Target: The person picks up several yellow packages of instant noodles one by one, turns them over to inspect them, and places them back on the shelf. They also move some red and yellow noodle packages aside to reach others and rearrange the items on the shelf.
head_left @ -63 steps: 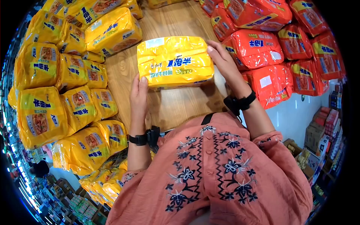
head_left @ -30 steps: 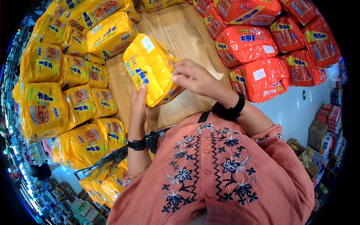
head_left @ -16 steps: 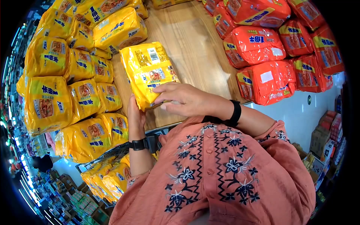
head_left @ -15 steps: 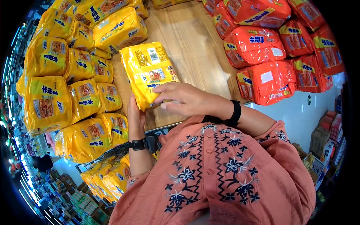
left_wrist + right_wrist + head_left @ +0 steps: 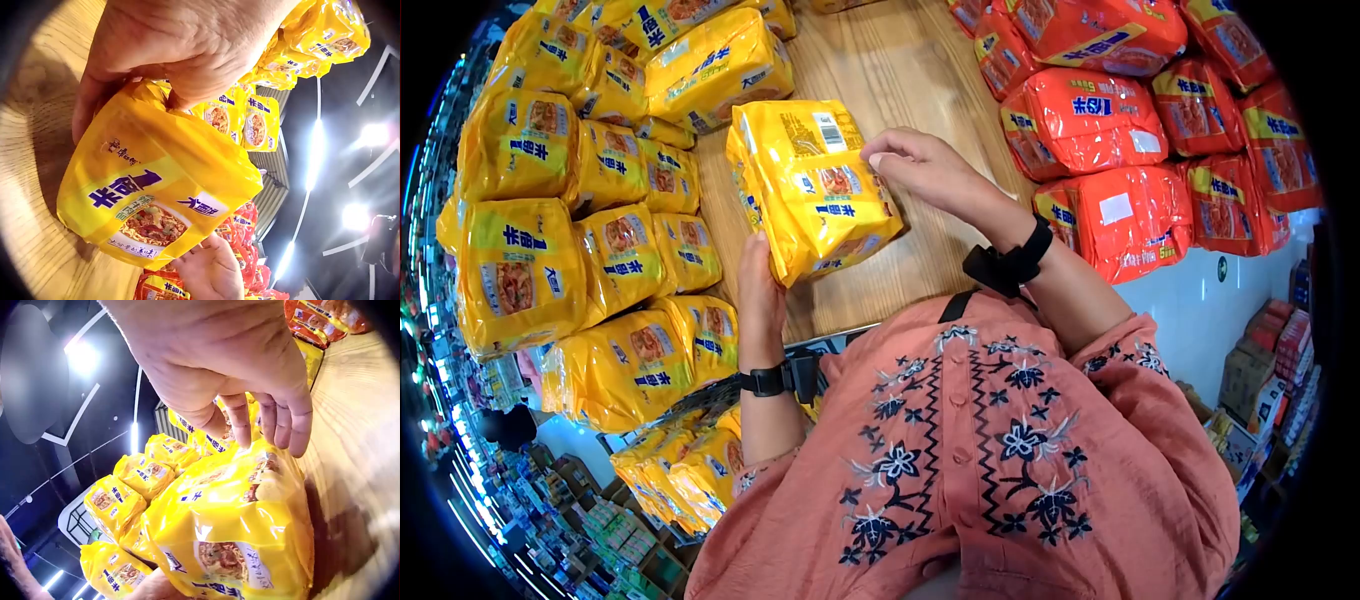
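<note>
A yellow multipack of instant noodles is held over the wooden table, a barcode on its upper face and a noodle-bowl picture on its side. My left hand grips its near left corner. Up close in the left wrist view, the left thumb and fingers pinch the wrapper at one end of the noodle pack. At the pack's far right edge is my right hand, its fingers loosely bent. In the right wrist view the right hand's fingertips hang right at the top of the wrapper.
Stacked yellow noodle packs line the left side of the wooden table. Red noodle packs are piled along the right. More yellow packs sit in a wire basket low on the left.
The noodle pack has been turned, so its barcode face now shows on top. My right hand left its right end, passed over the near end, and moved back to the far right edge.
</note>
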`<state>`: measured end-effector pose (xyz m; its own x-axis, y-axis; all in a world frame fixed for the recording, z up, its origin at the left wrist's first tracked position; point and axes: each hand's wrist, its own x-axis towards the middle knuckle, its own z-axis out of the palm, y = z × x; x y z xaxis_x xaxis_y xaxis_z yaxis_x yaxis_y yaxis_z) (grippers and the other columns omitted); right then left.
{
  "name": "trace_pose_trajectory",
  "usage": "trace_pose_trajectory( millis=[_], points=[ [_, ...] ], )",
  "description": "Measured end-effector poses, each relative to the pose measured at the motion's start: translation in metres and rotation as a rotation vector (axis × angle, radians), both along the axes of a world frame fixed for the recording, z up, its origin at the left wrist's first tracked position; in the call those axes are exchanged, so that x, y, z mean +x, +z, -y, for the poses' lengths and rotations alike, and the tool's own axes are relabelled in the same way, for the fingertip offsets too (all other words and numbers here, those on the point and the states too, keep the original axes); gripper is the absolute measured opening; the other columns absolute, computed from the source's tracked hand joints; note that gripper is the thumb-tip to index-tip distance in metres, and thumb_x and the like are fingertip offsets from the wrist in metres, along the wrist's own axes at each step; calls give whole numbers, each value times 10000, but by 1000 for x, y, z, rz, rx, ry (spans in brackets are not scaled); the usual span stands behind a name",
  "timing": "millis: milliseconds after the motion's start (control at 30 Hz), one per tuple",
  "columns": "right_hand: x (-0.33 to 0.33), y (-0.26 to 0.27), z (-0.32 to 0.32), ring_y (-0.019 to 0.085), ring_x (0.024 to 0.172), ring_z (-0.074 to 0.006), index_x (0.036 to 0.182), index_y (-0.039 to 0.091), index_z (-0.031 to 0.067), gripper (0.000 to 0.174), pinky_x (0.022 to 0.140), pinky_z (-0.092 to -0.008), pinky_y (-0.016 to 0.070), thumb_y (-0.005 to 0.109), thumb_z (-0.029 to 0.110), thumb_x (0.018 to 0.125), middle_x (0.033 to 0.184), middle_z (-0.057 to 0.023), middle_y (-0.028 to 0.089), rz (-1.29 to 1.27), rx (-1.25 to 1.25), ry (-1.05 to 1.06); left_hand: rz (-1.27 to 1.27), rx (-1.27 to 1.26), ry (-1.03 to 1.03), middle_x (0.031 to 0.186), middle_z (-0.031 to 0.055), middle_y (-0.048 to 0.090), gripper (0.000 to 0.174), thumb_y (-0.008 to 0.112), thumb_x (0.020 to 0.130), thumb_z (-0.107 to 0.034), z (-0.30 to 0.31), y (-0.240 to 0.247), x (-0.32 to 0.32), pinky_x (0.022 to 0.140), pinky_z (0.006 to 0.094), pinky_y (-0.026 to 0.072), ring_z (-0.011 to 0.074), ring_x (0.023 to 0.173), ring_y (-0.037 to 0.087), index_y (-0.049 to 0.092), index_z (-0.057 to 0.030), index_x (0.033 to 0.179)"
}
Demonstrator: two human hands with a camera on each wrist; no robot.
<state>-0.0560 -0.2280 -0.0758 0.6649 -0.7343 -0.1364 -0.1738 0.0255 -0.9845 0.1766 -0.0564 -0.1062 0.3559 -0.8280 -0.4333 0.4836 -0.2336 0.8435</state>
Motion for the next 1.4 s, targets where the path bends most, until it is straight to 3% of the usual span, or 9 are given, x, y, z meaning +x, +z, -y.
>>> trace_pose_trajectory(
  millis=[233, 433, 533, 733, 867, 933, 1033, 1233, 1400],
  points=[
    [14, -14, 24, 585, 975, -128, 1375, 486, 3, 490, 770, -255, 480, 577, 267, 973, 1116, -75, 622, -1, 154, -51, 1, 30, -31, 1284, 72, 620, 421, 464, 1047, -363, -1, -5, 3, 961, 370, 513, 187, 1165, 620, 507, -81, 1358],
    [41, -42, 48, 589, 982, -150, 1486, 377, 32, 648, 749, -264, 484, 590, 363, 971, 1260, -136, 595, 71, 32, -148, 19, 185, -271, 1331, 132, 596, 608, 328, 1049, -539, 2, 20, -6, 773, 374, 607, 252, 1139, 644, 422, -87, 1444],
    [43, -30, 53, 579, 1035, -165, 1503, 359, 42, 688, 796, -285, 494, 555, 437, 975, 1240, -122, 605, -37, 115, -137, 4, 212, -295, 1340, 156, 585, 676, 254, 1040, -587, 3, 24, -12, 713, 366, 627, 280, 1128, 651, 408, -73, 1451],
    [50, -21, 67, 571, 825, -135, 1475, 416, 60, 661, 645, -292, 482, 482, 503, 988, 1175, -86, 634, -98, 80, -99, -117, 81, -174, 1333, 170, 574, 544, 308, 1073, -449, 5, 22, -14, 815, 484, 621, 325, 1133, 647, 354, -60, 1451],
    [60, -37, 85, 527, 687, -107, 1351, 507, 62, 588, 549, -279, 434, 447, 527, 996, 1055, -40, 632, 40, 60, 81, -91, 68, -156, 1327, 137, 592, 580, 405, 1047, -482, 8, 29, -16, 809, 409, 618, 263, 1112, 656, 413, -47, 1430],
    [48, 5, 77, 535, 689, -100, 1266, 546, 69, 553, 555, -272, 441, 424, 539, 1002, 991, -24, 618, -102, 175, 104, -83, 72, -148, 1293, 124, 615, 549, 437, 1046, -455, 11, 31, -15, 800, 384, 612, 238, 1085, 667, 439, -45, 1410],
    [37, 3, 77, 552, 707, -90, 1164, 563, 95, 505, 561, -251, 450, 402, 548, 1008, 931, -6, 589, -161, 283, 94, 58, 105, -230, 1235, 96, 650, 487, 461, 1049, -416, 14, 29, 5, 758, 306, 588, 186, 1047, 672, 510, -43, 1357],
    [12, -12, 45, 593, 729, -107, 1172, 525, 122, 438, 623, -233, 477, 451, 522, 1009, 976, -7, 607, 75, 474, -127, 368, 45, -197, 1219, 57, 662, 461, 514, 1039, -356, 41, 53, 23, 858, 237, 511, 116, 1063, 633, 565, -18, 1347],
    [-6, -6, 30, 646, 890, -126, 1188, 525, 124, 403, 798, -278, 543, 517, 480, 999, 1038, -23, 627, 59, 495, -134, 589, 132, -116, 1171, 54, 644, 424, 592, 1011, -268, 50, 52, 38, 889, 251, 483, 107, 1022, 596, 565, 4, 1336]
  ],
)
